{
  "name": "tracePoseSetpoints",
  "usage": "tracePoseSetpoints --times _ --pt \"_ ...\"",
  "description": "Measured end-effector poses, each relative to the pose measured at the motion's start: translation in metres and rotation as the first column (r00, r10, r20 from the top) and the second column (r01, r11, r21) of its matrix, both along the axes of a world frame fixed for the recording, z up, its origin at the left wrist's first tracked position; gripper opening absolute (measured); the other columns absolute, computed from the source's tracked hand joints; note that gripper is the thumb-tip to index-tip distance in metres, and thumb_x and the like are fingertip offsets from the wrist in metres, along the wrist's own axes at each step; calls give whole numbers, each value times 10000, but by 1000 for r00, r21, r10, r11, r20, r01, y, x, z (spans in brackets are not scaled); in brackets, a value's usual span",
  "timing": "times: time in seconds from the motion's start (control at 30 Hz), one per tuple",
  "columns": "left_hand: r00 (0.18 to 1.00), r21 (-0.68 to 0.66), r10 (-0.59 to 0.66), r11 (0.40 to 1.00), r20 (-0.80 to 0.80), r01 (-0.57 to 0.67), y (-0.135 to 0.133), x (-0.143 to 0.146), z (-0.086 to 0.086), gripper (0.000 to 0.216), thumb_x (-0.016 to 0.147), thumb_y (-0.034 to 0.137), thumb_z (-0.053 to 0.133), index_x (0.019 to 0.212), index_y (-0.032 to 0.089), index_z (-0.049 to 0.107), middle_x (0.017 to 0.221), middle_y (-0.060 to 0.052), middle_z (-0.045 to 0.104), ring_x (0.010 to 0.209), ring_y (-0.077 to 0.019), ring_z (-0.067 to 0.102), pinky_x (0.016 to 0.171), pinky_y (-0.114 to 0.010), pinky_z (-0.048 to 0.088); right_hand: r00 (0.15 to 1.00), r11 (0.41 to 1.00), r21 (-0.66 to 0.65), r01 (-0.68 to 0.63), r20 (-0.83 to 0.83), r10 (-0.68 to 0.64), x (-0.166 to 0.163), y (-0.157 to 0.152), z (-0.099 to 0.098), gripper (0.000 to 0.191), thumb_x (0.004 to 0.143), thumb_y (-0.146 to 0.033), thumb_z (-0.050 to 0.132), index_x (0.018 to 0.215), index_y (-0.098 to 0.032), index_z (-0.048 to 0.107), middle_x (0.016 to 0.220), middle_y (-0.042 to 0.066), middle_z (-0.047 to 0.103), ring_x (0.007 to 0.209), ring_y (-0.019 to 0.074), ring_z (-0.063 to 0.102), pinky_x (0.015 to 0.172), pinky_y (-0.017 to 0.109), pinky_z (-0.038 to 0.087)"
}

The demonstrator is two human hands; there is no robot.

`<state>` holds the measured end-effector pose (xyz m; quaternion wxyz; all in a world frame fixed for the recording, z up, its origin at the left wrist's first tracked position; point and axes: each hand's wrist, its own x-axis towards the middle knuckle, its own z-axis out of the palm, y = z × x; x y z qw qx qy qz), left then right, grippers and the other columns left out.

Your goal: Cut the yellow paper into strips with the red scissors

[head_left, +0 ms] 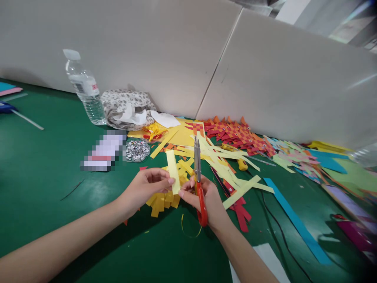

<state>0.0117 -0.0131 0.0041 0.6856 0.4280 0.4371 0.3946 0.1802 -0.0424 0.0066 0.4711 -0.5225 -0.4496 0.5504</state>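
Between thumb and fingers, my left hand [151,182] pinches a short pale yellow paper strip [173,171], held upright. My right hand [206,194] has red-handled scissors [202,200] hooked in it, with the blades pointing up and looking closed. The right thumb and fingertips are close to the strip's lower end; whether they grip it I cannot tell. Below both hands lies a pile of short golden yellow paper pieces [163,202]. Longer pale yellow strips [224,161] are strewn just beyond the right hand.
Woven red-orange paper fish [235,135] are heaped against the grey partition [279,78]. A water bottle [86,90], a patterned cloth bag [126,104] and a container of googly eyes [137,150] stand back left. A blue strip [297,220] and a black cord [273,220] lie at right.
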Motion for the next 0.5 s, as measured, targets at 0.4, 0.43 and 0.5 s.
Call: tracePoseSetpoints --times 0.4,0.43,0.5 --pt "892 158 412 884 186 -441 16 -13 3 141 661 269 750 721 184 655 710 35 630 639 -69 582 655 -169 496 795 994 89 -61 607 -5 4 -5 6 325 647 -351 681 683 -217 387 611 -65 462 483 79 359 451 204 296" --pt "874 183 438 861 212 -476 17 -13 3 128 667 265 745 718 188 657 700 38 627 633 -64 578 646 -157 490 762 992 97 -77 648 -4 5 -5 5 329 645 -360 679 682 -218 384 625 -62 469 486 80 361 453 205 293" --pt "850 221 465 827 248 -517 17 -14 4 107 678 258 738 711 195 659 671 44 621 621 -58 571 625 -138 478 691 987 112 -111 722 -4 5 -4 2 324 642 -370 676 689 -219 393 641 -57 473 500 85 368 459 206 284"
